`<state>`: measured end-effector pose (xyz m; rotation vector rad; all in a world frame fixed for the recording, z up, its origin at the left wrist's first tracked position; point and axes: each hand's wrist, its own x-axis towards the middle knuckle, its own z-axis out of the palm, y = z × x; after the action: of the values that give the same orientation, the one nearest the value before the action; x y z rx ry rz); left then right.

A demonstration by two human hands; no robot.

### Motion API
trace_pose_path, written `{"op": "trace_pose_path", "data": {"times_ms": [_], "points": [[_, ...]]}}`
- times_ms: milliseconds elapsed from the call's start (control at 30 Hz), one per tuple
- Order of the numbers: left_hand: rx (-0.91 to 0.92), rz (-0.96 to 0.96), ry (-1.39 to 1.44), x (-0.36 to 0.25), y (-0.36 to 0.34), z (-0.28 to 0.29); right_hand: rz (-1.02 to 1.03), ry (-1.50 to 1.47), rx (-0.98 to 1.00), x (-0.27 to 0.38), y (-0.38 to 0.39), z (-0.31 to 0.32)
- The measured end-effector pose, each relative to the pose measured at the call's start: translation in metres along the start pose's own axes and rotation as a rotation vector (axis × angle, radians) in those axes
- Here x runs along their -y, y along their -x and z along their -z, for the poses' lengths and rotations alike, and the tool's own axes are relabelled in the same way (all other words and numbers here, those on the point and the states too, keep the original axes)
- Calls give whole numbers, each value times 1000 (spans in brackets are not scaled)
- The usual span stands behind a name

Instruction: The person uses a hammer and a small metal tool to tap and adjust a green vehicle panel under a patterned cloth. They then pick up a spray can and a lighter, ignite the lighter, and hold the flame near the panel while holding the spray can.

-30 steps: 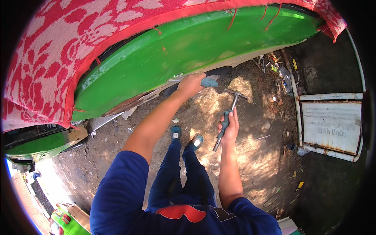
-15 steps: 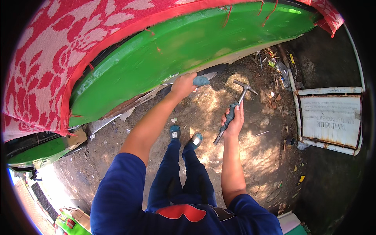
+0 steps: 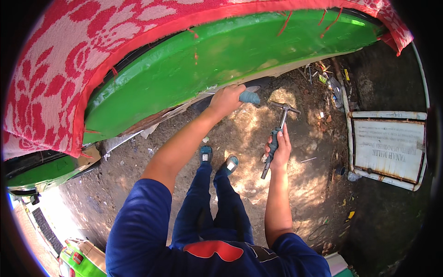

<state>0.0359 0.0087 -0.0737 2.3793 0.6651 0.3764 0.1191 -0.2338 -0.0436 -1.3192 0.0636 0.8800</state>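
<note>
My left hand (image 3: 226, 100) is closed around a tool with a teal-wrapped handle (image 3: 249, 97). A thin metal shaft (image 3: 207, 93) sticks out of the fist's other side, close to the lower edge of the green vehicle panel (image 3: 198, 69). Whether its tip touches the panel, I cannot tell. To the right, my right hand (image 3: 280, 150) grips a hammer (image 3: 285, 107) by its teal-wrapped metal handle. The narrow hammer head points away from me, apart from the left-hand tool.
A red and pink floral blanket (image 3: 64, 60) covers the vehicle's top. At right a rusty white framed sign (image 3: 389, 144) leans over dark ground. Litter (image 3: 334, 87) lies by a pole at the far right. My sandaled feet (image 3: 206, 153) stand on the dirt floor.
My left hand and its tool have shifted slightly right in view. The hammer has turned more upright, its head a little to the left and lower. Both grips are kept.
</note>
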Motion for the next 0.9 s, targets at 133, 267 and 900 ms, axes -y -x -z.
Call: {"op": "trace_pose_path", "data": {"times_ms": [133, 267, 900], "points": [[3, -4, -13, -4, -3, 2, -22, 0, -1, -3, 2, 2], [47, 0, -83, 4, -4, -9, -66, -27, -21, -6, 6, -1], [177, -15, -297, 23, -19, -39, -127, -166, 64, -14, -26, -9]]}}
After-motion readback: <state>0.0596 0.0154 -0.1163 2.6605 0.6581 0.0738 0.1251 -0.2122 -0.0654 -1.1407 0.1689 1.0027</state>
